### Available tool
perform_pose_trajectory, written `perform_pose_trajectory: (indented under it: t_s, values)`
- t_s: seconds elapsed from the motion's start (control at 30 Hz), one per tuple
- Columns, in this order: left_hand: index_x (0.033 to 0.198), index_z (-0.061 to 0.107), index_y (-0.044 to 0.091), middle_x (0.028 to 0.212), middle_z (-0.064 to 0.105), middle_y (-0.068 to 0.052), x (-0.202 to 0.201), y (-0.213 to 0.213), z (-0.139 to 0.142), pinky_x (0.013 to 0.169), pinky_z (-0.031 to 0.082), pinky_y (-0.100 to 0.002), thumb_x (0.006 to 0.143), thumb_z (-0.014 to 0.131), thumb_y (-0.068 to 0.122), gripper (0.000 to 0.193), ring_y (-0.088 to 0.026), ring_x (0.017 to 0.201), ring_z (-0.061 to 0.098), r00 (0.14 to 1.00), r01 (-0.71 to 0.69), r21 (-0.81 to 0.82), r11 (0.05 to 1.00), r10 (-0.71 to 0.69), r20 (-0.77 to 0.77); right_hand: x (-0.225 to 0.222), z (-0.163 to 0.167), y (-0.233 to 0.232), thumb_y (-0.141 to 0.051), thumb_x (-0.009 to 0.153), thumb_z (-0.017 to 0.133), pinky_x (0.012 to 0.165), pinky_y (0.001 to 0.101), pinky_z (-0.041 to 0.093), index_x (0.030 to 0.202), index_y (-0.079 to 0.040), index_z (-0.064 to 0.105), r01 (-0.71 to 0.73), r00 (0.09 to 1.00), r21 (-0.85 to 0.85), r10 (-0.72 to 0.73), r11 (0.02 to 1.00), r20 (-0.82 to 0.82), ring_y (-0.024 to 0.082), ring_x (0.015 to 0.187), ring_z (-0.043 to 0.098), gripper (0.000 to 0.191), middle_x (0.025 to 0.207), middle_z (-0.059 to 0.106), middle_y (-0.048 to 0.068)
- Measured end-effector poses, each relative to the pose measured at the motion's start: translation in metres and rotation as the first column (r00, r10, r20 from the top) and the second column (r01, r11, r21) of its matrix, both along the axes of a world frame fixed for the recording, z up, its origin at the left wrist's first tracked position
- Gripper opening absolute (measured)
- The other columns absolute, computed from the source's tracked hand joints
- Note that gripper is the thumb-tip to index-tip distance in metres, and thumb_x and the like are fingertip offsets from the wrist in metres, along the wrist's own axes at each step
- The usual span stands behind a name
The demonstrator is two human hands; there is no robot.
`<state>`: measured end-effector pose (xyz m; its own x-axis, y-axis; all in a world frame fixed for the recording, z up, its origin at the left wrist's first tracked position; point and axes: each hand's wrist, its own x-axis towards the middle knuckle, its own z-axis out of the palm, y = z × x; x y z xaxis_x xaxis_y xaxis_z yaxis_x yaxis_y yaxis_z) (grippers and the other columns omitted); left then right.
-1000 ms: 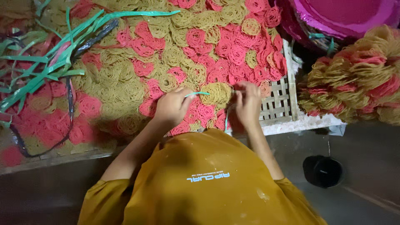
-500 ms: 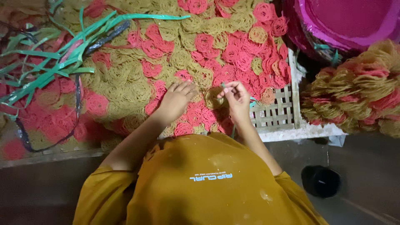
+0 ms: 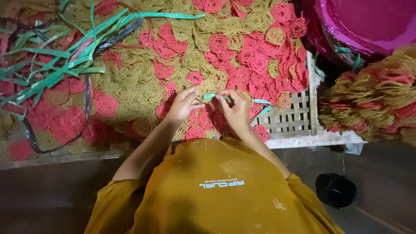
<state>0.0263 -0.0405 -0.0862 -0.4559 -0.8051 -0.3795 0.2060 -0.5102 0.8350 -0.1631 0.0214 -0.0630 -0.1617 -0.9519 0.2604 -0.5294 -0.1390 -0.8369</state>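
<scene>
Both hands' grip pinches green strip [image 3: 236, 98] stretched between them.

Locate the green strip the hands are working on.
In the head view, the green strip is pinched between the left hand and right hand, centre frame, over the pink and yellow noodle coils.
</scene>
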Motion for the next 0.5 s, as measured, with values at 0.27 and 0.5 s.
perform_pose_trajectory:
  t_s: [0.27,0.5]
  values:
    - [0.153,0.035,-0.006,0.136,0.058,-0.021,0.006,0.003,0.010,0.100,0.058,-0.040,0.106,0.047,0.024,0.057,-0.027,0.113,0.067,0.995,-0.049,-0.010,0.999,0.050,0.086,0.003,-0.003,-0.006,-0.005,0.102,0.066,0.072,0.0255,0.055,0.107,-0.004,0.063,-0.184,0.871,0.035,0.147,0.982,0.468,0.007,0.079,0.067,0.006,0.091,0.072,0.002]
    - [0.151,0.040,-0.006,0.133,0.061,-0.017,0.009,0.006,0.007,0.097,0.060,-0.040,0.105,0.047,0.022,0.054,-0.024,0.110,0.066,0.998,-0.068,-0.036,0.997,0.068,0.013,0.003,0.019,-0.012,-0.005,0.096,0.075,0.068,0.0247,0.051,0.104,-0.002,0.074,-0.070,0.990,0.081,0.060,0.994,0.127,0.008,0.075,0.063,0.008,0.085,0.074,0.004]
